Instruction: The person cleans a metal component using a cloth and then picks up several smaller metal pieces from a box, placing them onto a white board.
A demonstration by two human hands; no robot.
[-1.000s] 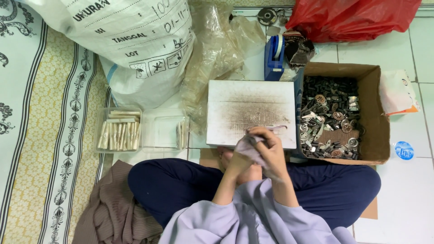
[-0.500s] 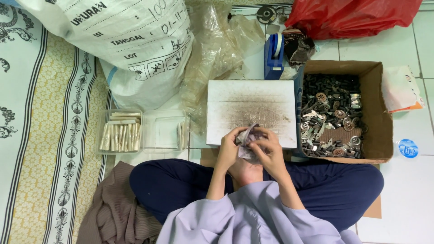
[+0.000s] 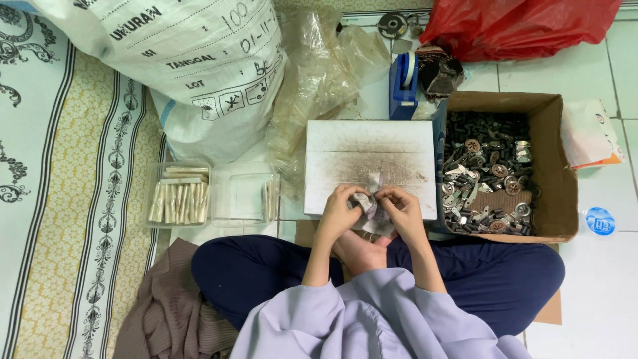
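Two clear tubs [image 3: 178,195], one cardboard box [image 3: 561,199]

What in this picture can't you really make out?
- Small clear packet, head view: mostly covered by the left hand and right hand; contents too small to tell.
- Cardboard box: metal parts jumbled, too small to identify singly.
- Red bag and white sack: cut off by the top edge.

Dull metal parts [image 3: 488,176] fill a matt cardboard box [image 3: 565,199]; beside it, a scuffed white board [image 3: 369,149], crinkled clear plastic bags [image 3: 319,73], a glossy red plastic bag [image 3: 518,23], smooth floor tiles [image 3: 591,286].
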